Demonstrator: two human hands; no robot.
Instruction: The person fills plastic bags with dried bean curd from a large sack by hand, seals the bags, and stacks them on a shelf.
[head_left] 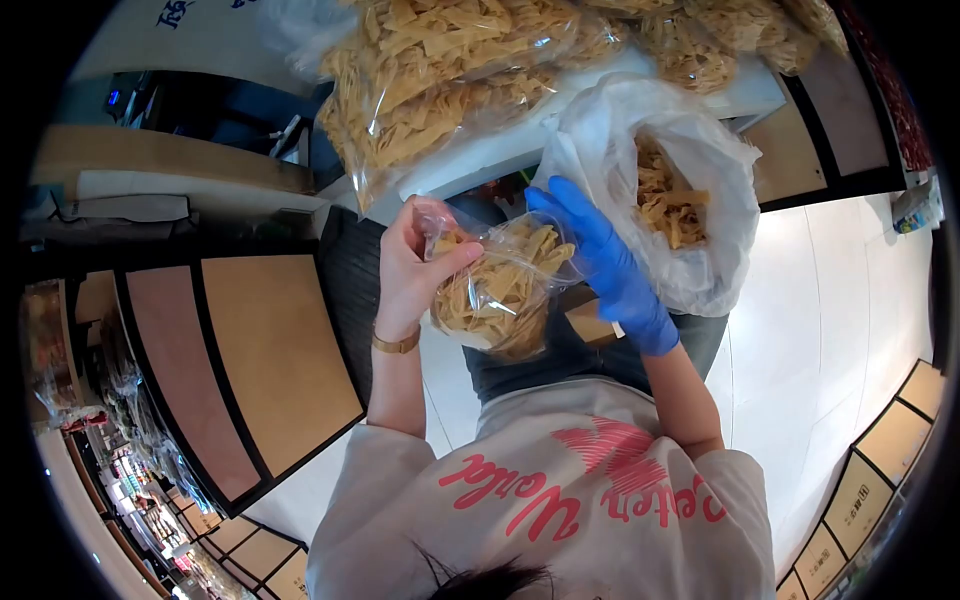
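My left hand (420,265), bare with a watch on the wrist, is closed on the upper left edge of a clear plastic bag (500,300). Pale yellow dried strips fill this bag. My right hand (600,260) wears a blue glove; its fingers stretch out along the bag's right side, touching or very near the film, with the thumb hidden. Just beyond the glove, a white plastic sack (725,200) stands with its mouth wide, showing more dried strips (668,200) inside.
Large clear bags of dried strips (440,70) are piled on a white surface (485,150) ahead. Tan and brown panelled cabinets (270,350) stand at the left. Below my lap is pale tiled floor (800,330). A small brown box (590,318) shows under my right hand.
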